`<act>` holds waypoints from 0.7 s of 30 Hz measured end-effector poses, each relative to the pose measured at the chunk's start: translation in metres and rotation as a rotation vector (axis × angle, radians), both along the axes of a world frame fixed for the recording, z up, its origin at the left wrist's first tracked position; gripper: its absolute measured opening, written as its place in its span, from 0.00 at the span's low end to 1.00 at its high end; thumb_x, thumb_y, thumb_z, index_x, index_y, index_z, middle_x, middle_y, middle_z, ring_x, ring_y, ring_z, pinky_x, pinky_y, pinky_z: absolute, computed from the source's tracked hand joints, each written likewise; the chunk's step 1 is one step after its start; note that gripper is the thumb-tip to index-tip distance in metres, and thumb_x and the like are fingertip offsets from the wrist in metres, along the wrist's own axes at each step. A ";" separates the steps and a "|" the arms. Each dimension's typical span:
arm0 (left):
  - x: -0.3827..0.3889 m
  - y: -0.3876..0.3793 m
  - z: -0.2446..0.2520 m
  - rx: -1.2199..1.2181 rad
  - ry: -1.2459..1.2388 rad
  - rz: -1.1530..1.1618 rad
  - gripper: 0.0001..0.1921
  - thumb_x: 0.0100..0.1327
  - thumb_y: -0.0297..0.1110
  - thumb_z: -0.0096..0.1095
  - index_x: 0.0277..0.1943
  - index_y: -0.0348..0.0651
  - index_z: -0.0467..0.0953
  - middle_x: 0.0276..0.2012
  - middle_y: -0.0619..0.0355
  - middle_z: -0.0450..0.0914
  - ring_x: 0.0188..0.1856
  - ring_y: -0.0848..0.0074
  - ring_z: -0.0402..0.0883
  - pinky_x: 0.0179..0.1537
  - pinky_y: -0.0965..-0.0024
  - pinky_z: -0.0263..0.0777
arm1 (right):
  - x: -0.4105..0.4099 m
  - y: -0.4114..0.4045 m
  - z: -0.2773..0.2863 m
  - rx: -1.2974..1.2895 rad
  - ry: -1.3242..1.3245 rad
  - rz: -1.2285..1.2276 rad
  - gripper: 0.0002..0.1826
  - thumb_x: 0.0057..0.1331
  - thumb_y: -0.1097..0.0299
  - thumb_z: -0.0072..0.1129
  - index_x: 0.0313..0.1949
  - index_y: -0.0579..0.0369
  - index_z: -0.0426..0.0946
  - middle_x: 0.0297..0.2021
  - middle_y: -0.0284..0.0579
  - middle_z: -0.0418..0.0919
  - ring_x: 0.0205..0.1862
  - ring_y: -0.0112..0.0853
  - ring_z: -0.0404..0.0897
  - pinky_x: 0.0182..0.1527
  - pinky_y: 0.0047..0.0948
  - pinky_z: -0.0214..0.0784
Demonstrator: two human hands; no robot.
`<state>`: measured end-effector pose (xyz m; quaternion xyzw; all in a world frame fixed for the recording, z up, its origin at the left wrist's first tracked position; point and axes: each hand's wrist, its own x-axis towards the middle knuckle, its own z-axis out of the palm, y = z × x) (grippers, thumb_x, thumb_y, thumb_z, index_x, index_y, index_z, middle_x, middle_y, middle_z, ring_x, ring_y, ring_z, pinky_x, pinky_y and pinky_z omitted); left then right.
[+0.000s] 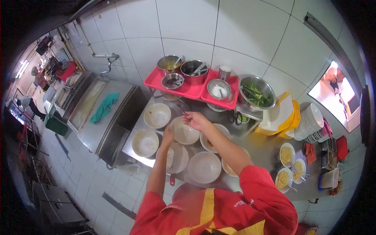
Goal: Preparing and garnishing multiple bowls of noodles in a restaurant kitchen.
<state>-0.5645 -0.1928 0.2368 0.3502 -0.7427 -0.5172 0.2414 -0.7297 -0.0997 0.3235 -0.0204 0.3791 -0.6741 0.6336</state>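
Observation:
Several white bowls stand close together on a steel table before me. My right hand [194, 120] is closed around the handle of a metal spoon [182, 106], above the far rim of the middle bowl [186, 133]. The spoon's far end reaches toward the shadow under the red trays. My left hand [168, 134] is at that bowl's left rim; its fingers are partly hidden, so a grip cannot be made out. Left of it are a far bowl [157, 115] and a near bowl [145, 144]. A nearer bowl [204, 168] is toward my body.
Red trays [176, 91] on a raised shelf carry steel pots with spoons. A steel bowl of green vegetables [257, 93] is beside them. Rightward are stacked white bowls [307, 123] and noodle bowls [286, 155]. A teal cloth [104, 108] lies left; people are in the background.

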 end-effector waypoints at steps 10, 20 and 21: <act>0.028 0.002 0.070 -0.079 -0.245 -0.039 0.20 0.65 0.45 0.49 0.44 0.32 0.74 0.37 0.37 0.78 0.43 0.47 0.77 0.44 0.55 0.68 | 0.038 0.003 0.024 -0.122 0.433 -0.029 0.19 0.67 0.71 0.45 0.56 0.63 0.62 0.39 0.46 0.76 0.38 0.31 0.77 0.43 0.28 0.71; -0.106 -0.099 0.231 -0.726 0.157 0.030 0.14 0.65 0.38 0.50 0.37 0.34 0.74 0.27 0.39 0.76 0.32 0.50 0.76 0.32 0.53 0.65 | 0.056 0.248 0.058 0.192 0.748 -0.456 0.14 0.67 0.65 0.51 0.46 0.62 0.74 0.31 0.37 0.77 0.32 0.21 0.74 0.36 0.21 0.68; -0.125 -0.116 0.225 -0.858 0.195 0.015 0.13 0.65 0.37 0.50 0.36 0.33 0.73 0.27 0.39 0.76 0.32 0.50 0.75 0.32 0.53 0.65 | 0.061 0.267 0.057 0.266 0.765 -0.546 0.13 0.67 0.66 0.51 0.45 0.62 0.74 0.30 0.37 0.77 0.31 0.21 0.74 0.36 0.21 0.68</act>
